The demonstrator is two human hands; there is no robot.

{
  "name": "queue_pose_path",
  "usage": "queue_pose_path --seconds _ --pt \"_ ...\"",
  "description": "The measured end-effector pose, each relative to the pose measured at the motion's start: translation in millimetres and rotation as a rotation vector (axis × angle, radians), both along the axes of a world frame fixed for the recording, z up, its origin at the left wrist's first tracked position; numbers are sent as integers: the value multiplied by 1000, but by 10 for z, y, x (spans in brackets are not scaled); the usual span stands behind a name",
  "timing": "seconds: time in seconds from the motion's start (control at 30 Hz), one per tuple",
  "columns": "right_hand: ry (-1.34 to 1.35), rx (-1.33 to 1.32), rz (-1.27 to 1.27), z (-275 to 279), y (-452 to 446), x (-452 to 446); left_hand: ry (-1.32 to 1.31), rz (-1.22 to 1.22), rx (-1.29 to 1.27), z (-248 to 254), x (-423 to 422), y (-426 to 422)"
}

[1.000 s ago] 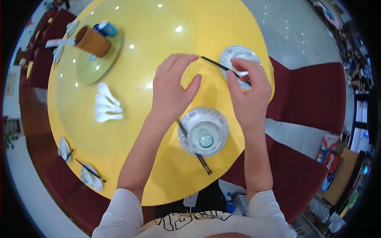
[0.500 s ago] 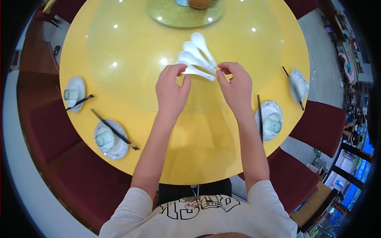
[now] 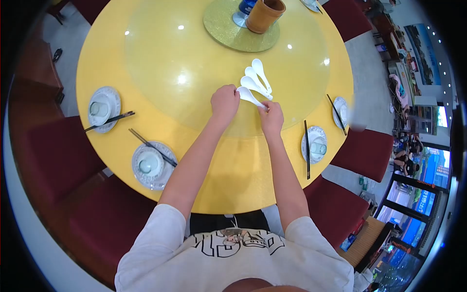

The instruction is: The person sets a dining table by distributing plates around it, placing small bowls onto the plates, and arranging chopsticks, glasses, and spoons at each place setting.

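Observation:
Several white soup spoons [image 3: 253, 84] lie fanned out on the glass turntable, their bowls to the upper left and their handles converging at the lower right. My right hand [image 3: 272, 118] pinches the handle end of the nearest spoon [image 3: 248, 96] between thumb and fingers. Beside that spoon's bowl is my left hand [image 3: 225, 103], its fingers curled closed. Its fingertips are at the bowl's edge, and whatever they may hold is hidden.
A brown cup [image 3: 263, 17] and a blue object on a clear base [image 3: 240, 19] stand on a small round glass stand [image 3: 221, 35]. Place settings line the yellow table [image 3: 243, 185]: plates [image 3: 154, 182], glass cups [image 3: 318, 149] and black chopsticks [image 3: 307, 151]. Dark red chairs [image 3: 362, 155] surround it.
My right hand has closed on the nearest spoon's handle. My left hand's fingers have curled shut by its bowl. The camera view has shifted, showing more of the table's far side.

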State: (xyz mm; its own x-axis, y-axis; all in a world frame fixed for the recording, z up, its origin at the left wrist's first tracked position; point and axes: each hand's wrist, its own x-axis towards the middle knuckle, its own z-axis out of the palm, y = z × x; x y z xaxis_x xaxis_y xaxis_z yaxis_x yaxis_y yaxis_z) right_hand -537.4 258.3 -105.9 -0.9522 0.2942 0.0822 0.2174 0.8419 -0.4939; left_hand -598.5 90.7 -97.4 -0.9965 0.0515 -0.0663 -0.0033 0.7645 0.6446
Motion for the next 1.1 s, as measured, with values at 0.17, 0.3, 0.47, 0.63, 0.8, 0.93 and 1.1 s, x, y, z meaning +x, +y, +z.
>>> queue_pose_path --seconds 0.17,0.3,0.47,0.63,0.8,0.93,1.1 --pt "-141 -90 241 433 -319 455 152 130 180 212 566 -309" --pt "-212 -358 455 649 -596 1243 139 293 302 575 1552 -696" --pt "-435 -832 659 739 -822 2273 30 444 328 815 2904 -1104" --pt "-715 -972 831 377 -1011 2755 -48 862 523 699 3921 -1079" --pt "-756 -834 994 175 -1241 2782 -35 1036 848 378 4234 -1038" --pt "-768 -801 821 171 -1441 2655 -175 1072 910 140 3955 -1357" --pt "-852 -870 565 261 -1816 2430 -260 1144 948 -7 3601 -1743"
